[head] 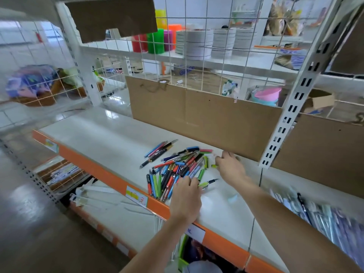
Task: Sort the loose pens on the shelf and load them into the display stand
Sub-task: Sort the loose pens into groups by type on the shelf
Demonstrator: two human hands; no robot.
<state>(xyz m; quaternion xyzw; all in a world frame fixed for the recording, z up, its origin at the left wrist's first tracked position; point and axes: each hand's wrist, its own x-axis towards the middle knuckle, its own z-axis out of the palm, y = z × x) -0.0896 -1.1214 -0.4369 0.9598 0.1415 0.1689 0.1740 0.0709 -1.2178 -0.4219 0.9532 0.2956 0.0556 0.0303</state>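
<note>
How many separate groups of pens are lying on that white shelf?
2: a small group of pens lies apart at the left, and a big pile sits by both hands. More pens may be hidden beneath.

Packaged goods (325, 217) at right are motion-blurred, and the left hand (185, 198) hides pens beneath it

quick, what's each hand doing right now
Left hand: open, fingers resting on the near edge of the pen pile.
Right hand: at the pile's far side by a green pen; grip cannot be told.
</note>
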